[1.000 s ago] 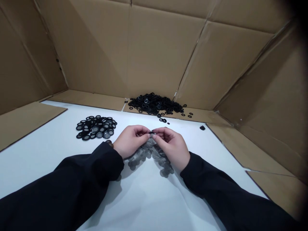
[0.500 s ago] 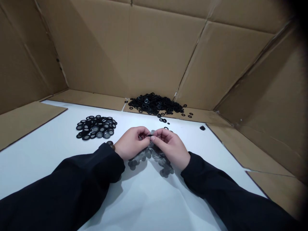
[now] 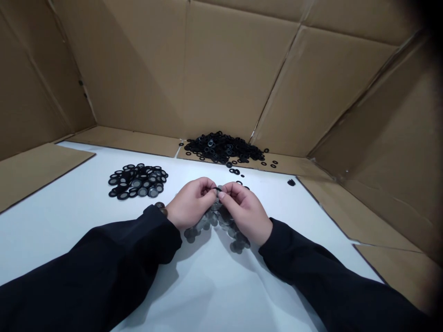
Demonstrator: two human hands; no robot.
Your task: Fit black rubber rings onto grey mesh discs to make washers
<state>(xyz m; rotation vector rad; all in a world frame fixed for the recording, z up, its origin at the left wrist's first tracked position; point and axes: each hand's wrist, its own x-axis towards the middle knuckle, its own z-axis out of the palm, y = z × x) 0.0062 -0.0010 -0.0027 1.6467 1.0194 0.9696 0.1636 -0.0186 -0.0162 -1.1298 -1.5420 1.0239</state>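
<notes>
Between their fingertips, my left hand (image 3: 194, 200) and my right hand (image 3: 245, 210) both pinch one small black ring (image 3: 217, 188). Most of the ring is covered by the fingers, and whether a disc sits in it I cannot tell. Beneath the hands lies a spread of thin grey mesh-like discs (image 3: 238, 242), partly hidden by them. To the left, a pile of black rings with grey discs in their middles (image 3: 136, 183) rests on the white surface. A large heap of bare black rings (image 3: 221, 147) lies beyond the hands, against the cardboard.
Cardboard walls (image 3: 238, 69) enclose the back and sides of the white tabletop (image 3: 194, 286). Flat cardboard strips (image 3: 134, 142) run along its edges. Several loose rings (image 3: 234, 171) lie in front of the heap, and a small black clump (image 3: 291, 182) is at the right.
My fingers have shifted slightly on the black ring, and more of its edge now shows between them. The piles look the same.
</notes>
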